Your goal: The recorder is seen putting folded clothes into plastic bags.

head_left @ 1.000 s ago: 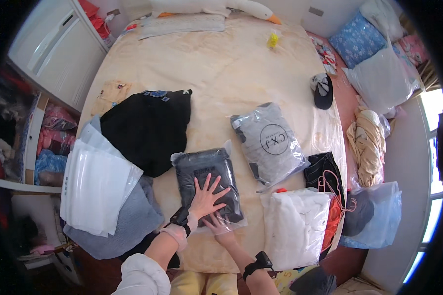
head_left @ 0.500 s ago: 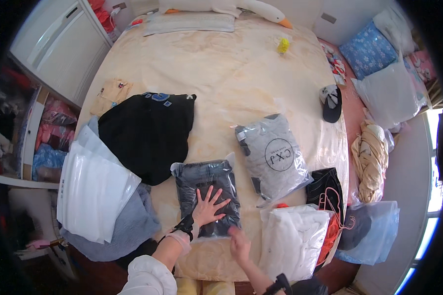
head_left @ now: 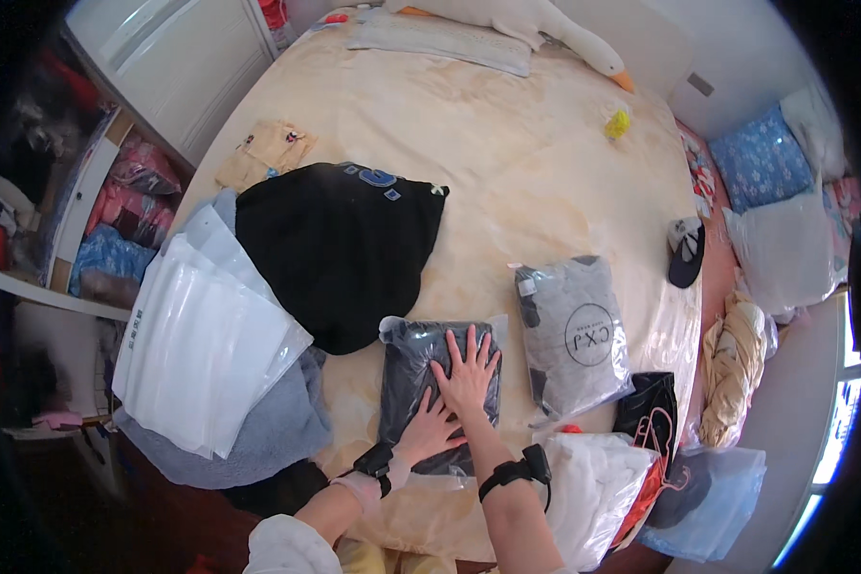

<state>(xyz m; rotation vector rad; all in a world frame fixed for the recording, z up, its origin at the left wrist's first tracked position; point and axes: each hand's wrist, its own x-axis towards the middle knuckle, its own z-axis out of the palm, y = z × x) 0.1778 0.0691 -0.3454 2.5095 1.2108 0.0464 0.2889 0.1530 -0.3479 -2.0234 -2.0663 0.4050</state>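
A dark folded garment in a clear plastic bag (head_left: 413, 368) lies flat on the bed near its front edge. My left hand (head_left: 429, 430) rests on the lower part of the bag, fingers spread. Just above and to the right, my right hand (head_left: 469, 373) presses flat on the same bag, its fingers fanned out. Neither hand grips anything. Right of it lies a bagged grey garment (head_left: 574, 330) with a round printed mark. Behind and to the left spreads a black garment (head_left: 340, 253) with a blue patch.
White plastic bags (head_left: 201, 349) are stacked on a grey fluffy cloth (head_left: 287, 416) at the left. White bagged clothing (head_left: 603, 488) and a pink hanger (head_left: 655, 426) lie at the right front. A dark cap (head_left: 685, 253) sits by the bed's right edge.
My right hand has come up from beside the bag's lower edge onto its upper right part. The left hand still lies on the bag. The whole view has shifted and tilted.
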